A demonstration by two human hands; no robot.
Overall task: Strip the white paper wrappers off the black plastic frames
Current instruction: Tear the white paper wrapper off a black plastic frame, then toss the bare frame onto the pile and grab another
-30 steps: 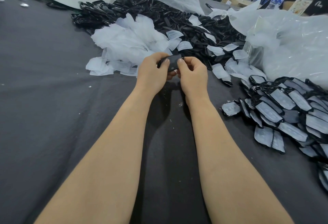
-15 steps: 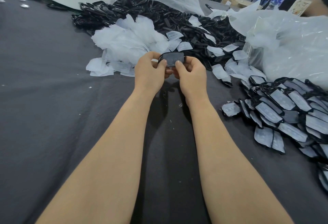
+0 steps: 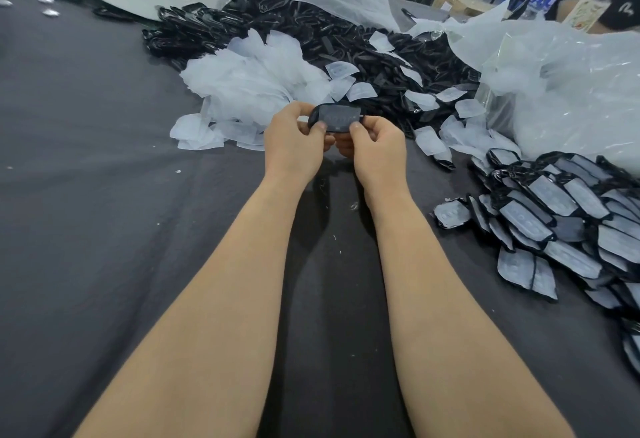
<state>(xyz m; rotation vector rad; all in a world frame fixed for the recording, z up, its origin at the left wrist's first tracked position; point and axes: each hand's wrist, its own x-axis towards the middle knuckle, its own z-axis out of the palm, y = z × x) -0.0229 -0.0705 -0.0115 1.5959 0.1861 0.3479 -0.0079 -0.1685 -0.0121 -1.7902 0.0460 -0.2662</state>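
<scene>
- The left hand (image 3: 294,146) and the right hand (image 3: 379,150) both grip one rounded black plastic frame (image 3: 337,118), held above the dark grey cloth tabletop (image 3: 104,195) in front of the person.
- Each hand pinches one end of the frame: the thumbs press its near lower edge and the curled fingers lie behind it.
- Change: a second ago the frame sat tilted and mostly covered between the hands. Its broad face is now turned up toward the camera and fully exposed.
- That face reads dark grey with faint markings. Whether white paper remains on it cannot be told.
- Judgement: the step in hand is inspection or finding an edge to peel, and the thumbs sit where they can start it.
- The heap of loose white paper wrappers (image 3: 249,84) lies just beyond the hands, against the heap of bare black frames (image 3: 346,46).
- The stack of frames with white paper on them (image 3: 561,219) lies to the right, so much of the task remains.
</scene>
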